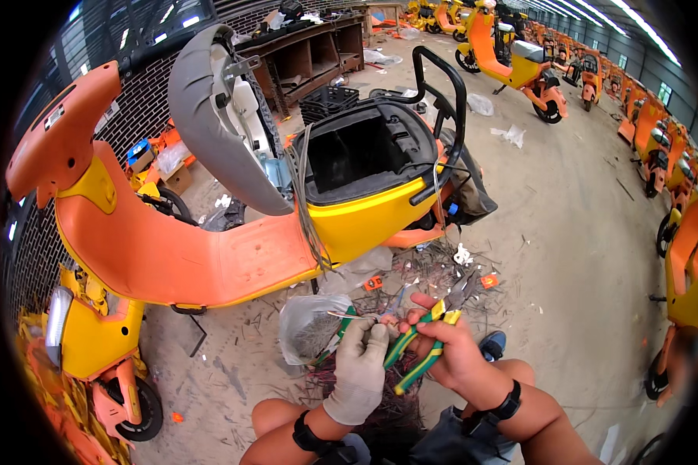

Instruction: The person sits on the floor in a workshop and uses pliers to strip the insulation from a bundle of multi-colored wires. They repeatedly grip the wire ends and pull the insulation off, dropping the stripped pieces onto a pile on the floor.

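My left hand [356, 372], in a pale work glove, pinches a thin wire [349, 315] between thumb and fingers. A bare right hand [455, 356], mine, is closed around pliers with green and yellow handles [420, 368]. Their dark jaws [458, 293] point away from me, to the right of the wire. The fingertips of both hands nearly meet; what lies between them is too small to tell. Just beyond the glove sits a clear plastic bag [289, 328] holding many grey clippings. More dark wire scraps [392, 407] are heaped beneath my hands.
An orange and yellow electric scooter body [360, 224] stands before me, its grey seat [215, 116] tipped up over a black storage bin [355, 154]. Grey cords [305, 203] hang down its side. Scraps litter the floor [581, 279]. A scooter row [683, 244] lines the right.
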`<state>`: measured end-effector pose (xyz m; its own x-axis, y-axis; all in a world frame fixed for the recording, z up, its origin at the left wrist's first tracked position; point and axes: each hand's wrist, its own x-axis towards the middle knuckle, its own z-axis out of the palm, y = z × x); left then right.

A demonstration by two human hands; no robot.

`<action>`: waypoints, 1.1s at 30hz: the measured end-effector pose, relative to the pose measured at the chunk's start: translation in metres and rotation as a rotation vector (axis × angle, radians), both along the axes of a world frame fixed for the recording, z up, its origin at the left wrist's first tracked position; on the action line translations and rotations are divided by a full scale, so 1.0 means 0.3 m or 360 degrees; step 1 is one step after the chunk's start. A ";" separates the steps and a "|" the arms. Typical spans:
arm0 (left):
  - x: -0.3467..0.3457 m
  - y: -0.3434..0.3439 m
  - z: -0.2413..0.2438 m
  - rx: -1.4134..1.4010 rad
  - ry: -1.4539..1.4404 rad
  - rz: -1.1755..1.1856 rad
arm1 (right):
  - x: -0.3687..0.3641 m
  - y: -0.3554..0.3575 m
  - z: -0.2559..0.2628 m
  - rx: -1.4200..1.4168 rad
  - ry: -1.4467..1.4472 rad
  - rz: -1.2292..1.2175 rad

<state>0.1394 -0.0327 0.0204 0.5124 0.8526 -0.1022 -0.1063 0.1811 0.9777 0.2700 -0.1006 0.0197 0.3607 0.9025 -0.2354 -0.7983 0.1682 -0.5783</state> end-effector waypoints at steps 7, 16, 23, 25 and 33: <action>-0.126 0.077 0.070 0.0443 0.0079 -0.0081 | 0.036 -0.053 0.005 -0.0092 -0.0709 0.0753; -0.173 0.073 0.084 0.0809 0.0508 -0.0288 | -0.003 -0.092 -0.030 -0.0123 -0.1547 0.1169; -0.155 0.076 0.113 0.1292 0.0548 -0.0423 | -0.004 -0.095 -0.016 -0.0125 -0.1547 0.1076; -0.153 0.076 0.112 0.1436 0.0613 -0.0457 | -0.003 -0.095 -0.012 -0.0068 -0.1531 0.1060; -0.145 0.058 0.097 0.1684 0.0703 -0.0422 | 0.007 -0.110 -0.002 -0.0196 -0.1695 0.1113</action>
<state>0.0959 -0.0153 0.0495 0.7838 0.4914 0.3798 0.1983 -0.7775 0.5968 0.2720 -0.1338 0.0190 -0.1183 0.9684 -0.2195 0.1700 -0.1981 -0.9653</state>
